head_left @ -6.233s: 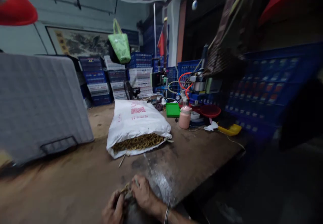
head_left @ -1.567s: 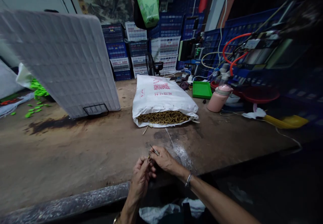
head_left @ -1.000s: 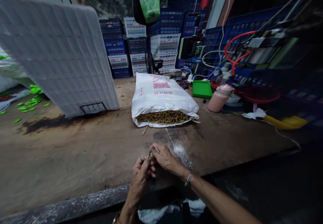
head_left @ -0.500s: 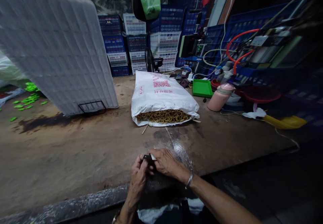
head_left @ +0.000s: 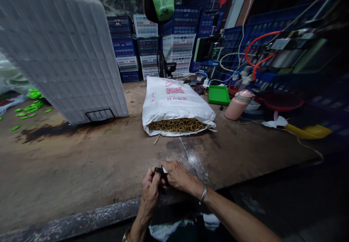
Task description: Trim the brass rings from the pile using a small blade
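Note:
My left hand (head_left: 149,187) and my right hand (head_left: 177,174) meet at the near edge of the worn wooden workbench (head_left: 81,162). Both pinch a small dark part with a pale end (head_left: 160,170) between their fingertips; what the part is I cannot make out. A metal bangle circles my right wrist. Beyond the hands lies a white sack (head_left: 174,102) on its side, its open mouth full of brass-coloured rings (head_left: 176,125).
A grey quilted panel (head_left: 60,52) leans at the left with green bits (head_left: 27,107) scattered beside it. A green tray (head_left: 218,95), pink bottle (head_left: 238,105), red bowl (head_left: 283,102) and yellow scoop (head_left: 311,132) stand at the right. Stacked blue and white crates (head_left: 152,49) fill the back.
The thin metal piece held upright a second ago has been lowered; the hands have closed together on a small dark part. The view has steadied and dropped slightly.

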Demonstrator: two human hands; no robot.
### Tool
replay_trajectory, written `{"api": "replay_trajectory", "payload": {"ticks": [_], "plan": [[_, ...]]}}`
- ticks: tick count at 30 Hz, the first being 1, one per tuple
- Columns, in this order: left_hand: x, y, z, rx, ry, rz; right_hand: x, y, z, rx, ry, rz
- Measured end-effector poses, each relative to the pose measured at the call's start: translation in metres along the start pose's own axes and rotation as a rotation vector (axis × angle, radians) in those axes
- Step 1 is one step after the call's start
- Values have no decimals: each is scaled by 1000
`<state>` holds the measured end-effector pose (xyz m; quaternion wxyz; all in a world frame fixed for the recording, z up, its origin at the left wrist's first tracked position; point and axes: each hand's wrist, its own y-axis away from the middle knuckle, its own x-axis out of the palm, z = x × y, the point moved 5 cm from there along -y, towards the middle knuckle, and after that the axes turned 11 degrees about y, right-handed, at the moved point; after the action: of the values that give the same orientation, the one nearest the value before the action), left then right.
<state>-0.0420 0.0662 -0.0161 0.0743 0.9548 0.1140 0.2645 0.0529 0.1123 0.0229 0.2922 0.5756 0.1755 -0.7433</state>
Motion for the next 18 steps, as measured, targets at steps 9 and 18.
{"api": "replay_trajectory", "payload": {"ticks": [9,18], "plan": [[4,14,-5,32,-37,21,5,-6,-20,128,164,35],[9,13,-13,39,-60,35,-10,2,-11,-4,91,-54]]}}
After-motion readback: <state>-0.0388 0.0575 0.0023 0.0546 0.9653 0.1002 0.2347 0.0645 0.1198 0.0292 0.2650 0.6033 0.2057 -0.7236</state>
